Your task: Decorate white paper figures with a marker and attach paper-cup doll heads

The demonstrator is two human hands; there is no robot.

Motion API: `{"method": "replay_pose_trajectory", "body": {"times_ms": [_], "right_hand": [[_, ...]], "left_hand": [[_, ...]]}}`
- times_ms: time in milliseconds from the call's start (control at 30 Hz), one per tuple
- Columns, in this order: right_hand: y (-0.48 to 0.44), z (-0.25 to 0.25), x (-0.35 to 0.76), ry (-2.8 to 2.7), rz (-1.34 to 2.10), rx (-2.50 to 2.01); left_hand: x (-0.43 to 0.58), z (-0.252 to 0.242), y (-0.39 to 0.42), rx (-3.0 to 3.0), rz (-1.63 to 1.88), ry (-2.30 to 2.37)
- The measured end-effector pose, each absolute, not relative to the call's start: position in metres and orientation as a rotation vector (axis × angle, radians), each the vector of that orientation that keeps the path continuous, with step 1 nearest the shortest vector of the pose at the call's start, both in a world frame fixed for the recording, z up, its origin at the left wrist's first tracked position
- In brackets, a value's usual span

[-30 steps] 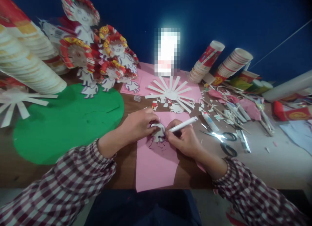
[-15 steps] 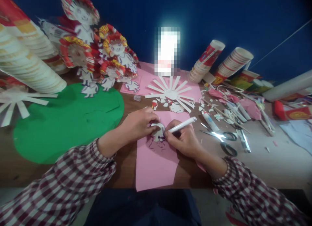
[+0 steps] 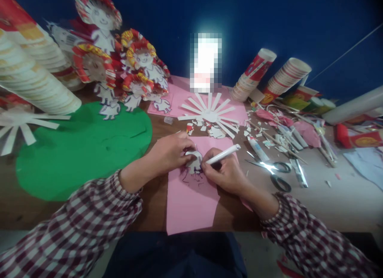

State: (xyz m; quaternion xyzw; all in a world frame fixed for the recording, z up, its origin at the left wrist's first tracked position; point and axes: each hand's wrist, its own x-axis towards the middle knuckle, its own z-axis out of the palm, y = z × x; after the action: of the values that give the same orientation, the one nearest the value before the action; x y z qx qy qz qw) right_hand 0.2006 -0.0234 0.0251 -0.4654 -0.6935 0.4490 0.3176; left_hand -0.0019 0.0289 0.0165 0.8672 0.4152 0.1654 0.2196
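Observation:
My right hand [image 3: 223, 168] grips a white marker pen [image 3: 224, 153], its tip low at the right edge of a small white paper cutout [image 3: 195, 162]. With closed fingertips my left hand [image 3: 172, 150] holds that cutout at its upper left, down on a pink paper sheet [image 3: 191, 206]. Dark pen strokes run around the cutout and onto the pink sheet below it. The pen's tip is partly hidden by my right fingers.
Left lies a green paper oval [image 3: 83, 150], with lion-like paper figures [image 3: 143, 70] behind it. Ahead is a cut-open paper cup [image 3: 210, 115] among scraps. Scissors [image 3: 272, 172] and a glue tube [image 3: 257, 149] lie right; cup stacks [image 3: 287, 80] stand behind.
The pen and my right fingers have shifted very slightly along the cutout's right edge. My left hand stays in place on the cutout.

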Motion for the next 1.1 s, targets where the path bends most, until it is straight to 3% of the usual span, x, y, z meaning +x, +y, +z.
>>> {"method": "replay_pose_trajectory", "body": {"times_ms": [1100], "right_hand": [[-0.0194,0.0220,0.2043,-1.546,1.194,-1.257]], "left_hand": [[0.0008,0.0154,0.0230,2.433,0.592,1.210]]}}
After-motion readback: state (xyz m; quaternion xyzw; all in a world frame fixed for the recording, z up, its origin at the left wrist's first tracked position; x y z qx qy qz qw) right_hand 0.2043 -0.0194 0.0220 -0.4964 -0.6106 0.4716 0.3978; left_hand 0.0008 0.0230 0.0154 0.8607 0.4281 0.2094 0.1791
